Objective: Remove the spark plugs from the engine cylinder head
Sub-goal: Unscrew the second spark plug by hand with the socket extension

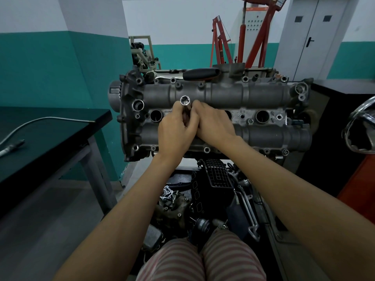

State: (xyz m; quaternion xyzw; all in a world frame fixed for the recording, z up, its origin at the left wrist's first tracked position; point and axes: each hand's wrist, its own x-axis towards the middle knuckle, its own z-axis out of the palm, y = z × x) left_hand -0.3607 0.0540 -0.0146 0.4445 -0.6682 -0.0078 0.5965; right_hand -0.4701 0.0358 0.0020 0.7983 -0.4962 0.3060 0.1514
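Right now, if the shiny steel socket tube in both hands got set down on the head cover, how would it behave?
The shiny steel socket tube is round and smooth, so it would probably roll off the ribbed grey cylinder head cover. It looks rigid and likely heavy for its size. Its polished surface may be slippery.

A: How much of the shiny steel tube socket [185,104] can you make out?

B: Only its open upper end. The lower part is buried under the left hand [176,132] and the right hand [214,126], so I cannot tell whether a plug sits in it.

A: And the grey cast-metal cylinder head [253,94]?

B: The hands cover the plug hole beneath them, and the open holes are too dark to see into.

A: The chrome ratchet with a black handle [199,75] behind it?

B: Partly hidden by the head's rear edge.

A: At the sides?

B: A grey metal hose [30,123] on the dark table [60,136] runs off the left edge; a shiny chrome rim [359,126] is cut by the right edge.
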